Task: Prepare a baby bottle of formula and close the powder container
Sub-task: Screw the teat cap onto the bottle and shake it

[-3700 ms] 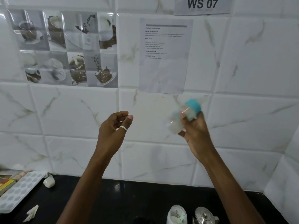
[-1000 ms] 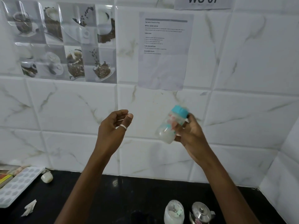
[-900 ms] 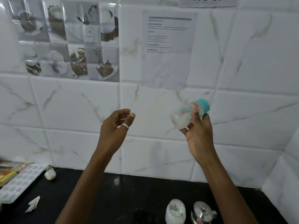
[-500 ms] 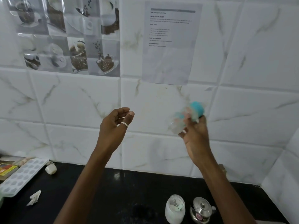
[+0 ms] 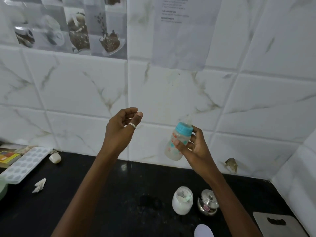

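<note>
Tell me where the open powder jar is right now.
In the head view the powder jar stands on the black counter, lower right of centre, just left of the small lidded steel pot, below the baby bottle the right hand holds.

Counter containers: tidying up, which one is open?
The white powder jar, lidless with a scoop inside; the steel pot beside it has its lid on.

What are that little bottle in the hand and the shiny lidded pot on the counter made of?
Baby bottle: looks like translucent plastic, cloudy white liquid showing through, with an opaque teal plastic collar. Lidded pot: probably polished steel, given its mirror-like reflections.
</note>
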`<action>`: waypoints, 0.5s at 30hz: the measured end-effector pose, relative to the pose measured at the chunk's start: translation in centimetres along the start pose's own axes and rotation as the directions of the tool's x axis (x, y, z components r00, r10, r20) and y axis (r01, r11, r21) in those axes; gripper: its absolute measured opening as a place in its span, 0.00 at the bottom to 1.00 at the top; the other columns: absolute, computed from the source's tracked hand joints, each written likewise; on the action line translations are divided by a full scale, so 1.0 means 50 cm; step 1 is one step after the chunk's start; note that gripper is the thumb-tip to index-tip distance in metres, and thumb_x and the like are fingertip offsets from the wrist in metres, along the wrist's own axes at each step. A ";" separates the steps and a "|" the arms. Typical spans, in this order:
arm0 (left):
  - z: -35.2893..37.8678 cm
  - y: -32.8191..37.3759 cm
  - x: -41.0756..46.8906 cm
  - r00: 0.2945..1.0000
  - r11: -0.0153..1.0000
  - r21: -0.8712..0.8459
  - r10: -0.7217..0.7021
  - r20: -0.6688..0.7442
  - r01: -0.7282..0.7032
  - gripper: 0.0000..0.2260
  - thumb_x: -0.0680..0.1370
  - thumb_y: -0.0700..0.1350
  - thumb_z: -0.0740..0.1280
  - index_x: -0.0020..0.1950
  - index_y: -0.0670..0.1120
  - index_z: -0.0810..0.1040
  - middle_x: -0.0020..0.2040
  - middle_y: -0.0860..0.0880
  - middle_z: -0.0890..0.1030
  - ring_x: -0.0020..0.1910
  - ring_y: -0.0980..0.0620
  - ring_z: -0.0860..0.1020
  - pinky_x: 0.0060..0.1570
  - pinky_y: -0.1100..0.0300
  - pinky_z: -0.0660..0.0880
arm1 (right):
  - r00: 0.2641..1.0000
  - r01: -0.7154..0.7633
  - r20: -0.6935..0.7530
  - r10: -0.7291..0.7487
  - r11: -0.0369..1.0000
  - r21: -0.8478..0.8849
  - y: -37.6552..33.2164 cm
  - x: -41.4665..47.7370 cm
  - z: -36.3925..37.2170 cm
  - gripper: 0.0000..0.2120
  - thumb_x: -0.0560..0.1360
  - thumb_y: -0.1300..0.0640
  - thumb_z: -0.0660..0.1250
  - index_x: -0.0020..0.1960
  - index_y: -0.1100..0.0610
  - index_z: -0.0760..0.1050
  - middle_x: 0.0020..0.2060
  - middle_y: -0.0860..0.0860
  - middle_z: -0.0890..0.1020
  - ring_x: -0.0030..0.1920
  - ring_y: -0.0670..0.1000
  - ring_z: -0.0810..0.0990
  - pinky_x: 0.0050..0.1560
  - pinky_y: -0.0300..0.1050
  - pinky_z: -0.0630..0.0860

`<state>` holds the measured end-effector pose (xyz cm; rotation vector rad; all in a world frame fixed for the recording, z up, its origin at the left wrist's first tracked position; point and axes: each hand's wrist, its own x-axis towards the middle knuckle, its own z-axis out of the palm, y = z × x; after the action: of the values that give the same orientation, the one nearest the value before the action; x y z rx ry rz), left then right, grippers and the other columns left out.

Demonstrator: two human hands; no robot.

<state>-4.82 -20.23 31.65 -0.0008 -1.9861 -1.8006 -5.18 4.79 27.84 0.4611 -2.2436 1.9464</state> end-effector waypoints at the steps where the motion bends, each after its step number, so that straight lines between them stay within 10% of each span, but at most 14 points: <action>1: 0.001 -0.010 -0.006 1.000 1.000 0.004 -0.007 -0.001 0.007 0.09 0.78 0.58 0.72 0.57 0.59 0.82 0.53 0.59 0.86 0.56 0.57 0.84 0.63 0.48 0.80 | 1.000 -0.011 -0.004 0.011 1.000 -0.026 0.014 -0.010 0.005 0.28 0.68 0.41 0.75 0.64 0.37 0.66 0.61 0.43 0.81 0.58 0.43 0.83 0.54 0.41 0.82; 15: 0.022 -0.222 -0.143 0.969 0.966 0.172 -0.215 0.124 0.192 0.15 0.80 0.55 0.71 0.65 0.53 0.80 0.54 0.58 0.85 0.53 0.64 0.83 0.54 0.66 0.80 | 0.975 -0.218 0.002 0.223 0.953 -0.211 0.243 -0.110 0.103 0.30 0.75 0.56 0.76 0.69 0.47 0.62 0.61 0.43 0.77 0.61 0.42 0.79 0.60 0.40 0.78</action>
<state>-2.09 -18.67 18.78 0.1345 -2.3008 -1.8038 -3.34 1.95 13.96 0.2173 -2.5796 1.7747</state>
